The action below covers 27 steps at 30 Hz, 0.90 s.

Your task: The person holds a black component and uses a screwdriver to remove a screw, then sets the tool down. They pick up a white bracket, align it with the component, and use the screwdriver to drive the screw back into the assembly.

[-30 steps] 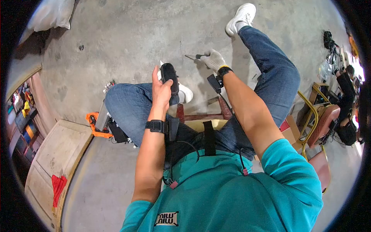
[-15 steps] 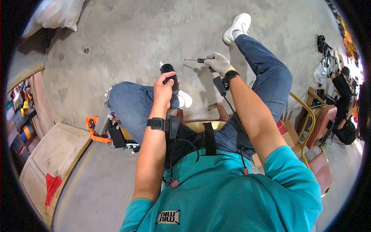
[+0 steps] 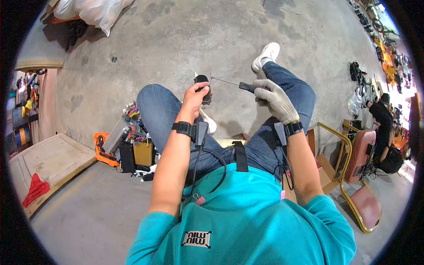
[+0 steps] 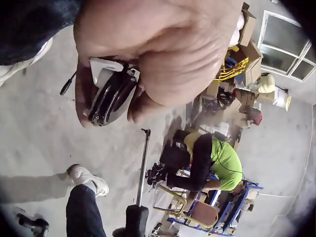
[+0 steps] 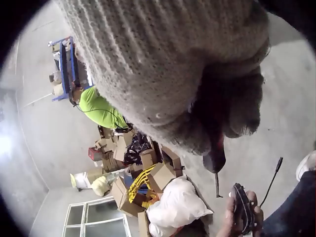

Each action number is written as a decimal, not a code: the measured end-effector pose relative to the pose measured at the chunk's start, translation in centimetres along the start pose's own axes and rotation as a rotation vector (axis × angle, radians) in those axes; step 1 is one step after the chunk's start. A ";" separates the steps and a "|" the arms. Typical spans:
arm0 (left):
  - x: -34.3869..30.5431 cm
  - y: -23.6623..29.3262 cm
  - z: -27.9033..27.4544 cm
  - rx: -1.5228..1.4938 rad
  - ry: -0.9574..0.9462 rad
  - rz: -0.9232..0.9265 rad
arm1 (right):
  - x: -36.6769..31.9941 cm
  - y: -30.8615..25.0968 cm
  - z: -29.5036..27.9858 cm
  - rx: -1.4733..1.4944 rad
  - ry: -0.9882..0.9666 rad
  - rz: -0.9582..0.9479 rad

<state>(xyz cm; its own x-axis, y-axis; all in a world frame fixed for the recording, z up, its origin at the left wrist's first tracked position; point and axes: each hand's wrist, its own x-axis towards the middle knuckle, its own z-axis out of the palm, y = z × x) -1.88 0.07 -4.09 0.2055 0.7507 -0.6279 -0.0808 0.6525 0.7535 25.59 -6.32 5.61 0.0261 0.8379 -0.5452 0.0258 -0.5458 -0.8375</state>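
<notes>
My bare left hand (image 3: 193, 102) grips a dark oblong device (image 3: 202, 80) between thumb and fingers, over the floor by my left leg. A white piece shows at its far end in the head view; up close in the left wrist view, the device (image 4: 114, 96) has a curved, glossy dark side. My right hand (image 3: 276, 100), in a pale knitted glove, holds a screwdriver (image 3: 247, 87) by its dark handle. Its thin metal shaft (image 4: 143, 170) points left toward the device, and the tip looks hooked. In the head view the tip stands just beside the device.
A white shoe (image 3: 267, 57) and my bent legs frame the floor. Left lie an orange case (image 3: 106, 149) and a wooden panel (image 3: 48, 163) with a red cloth. Right stands a gold-framed chair (image 3: 360, 154). Another person (image 4: 224, 165) is bent over behind.
My right hand has drawn back toward my body and to the right, turning the screwdriver so its tip comes close to the device. The left hand keeps its hold; the head view has shifted.
</notes>
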 end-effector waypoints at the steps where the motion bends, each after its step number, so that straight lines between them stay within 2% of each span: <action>1: 0.0 0.0 0.1 0.000 -0.002 0.005 | -0.6 0.2 0.0 -0.001 0.001 -0.005; 4: -0.1 0.0 0.1 -0.039 -0.064 -0.030 | -1.4 1.4 0.1 0.126 0.002 0.022; 9: 0.2 -0.2 0.1 -0.071 -0.121 -0.019 | -2.0 1.7 0.4 0.116 -0.011 0.000; 27: 0.4 -0.1 -0.1 -0.082 -0.035 0.007 | -1.5 1.7 0.3 0.083 -0.032 0.011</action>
<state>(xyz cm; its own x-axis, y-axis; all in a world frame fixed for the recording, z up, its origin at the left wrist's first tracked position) -1.93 0.30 -4.39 0.2388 0.7518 -0.6147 -0.1612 0.6549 0.7383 25.30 -8.56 4.97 -0.0058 0.8322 -0.5544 -0.0575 -0.5538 -0.8307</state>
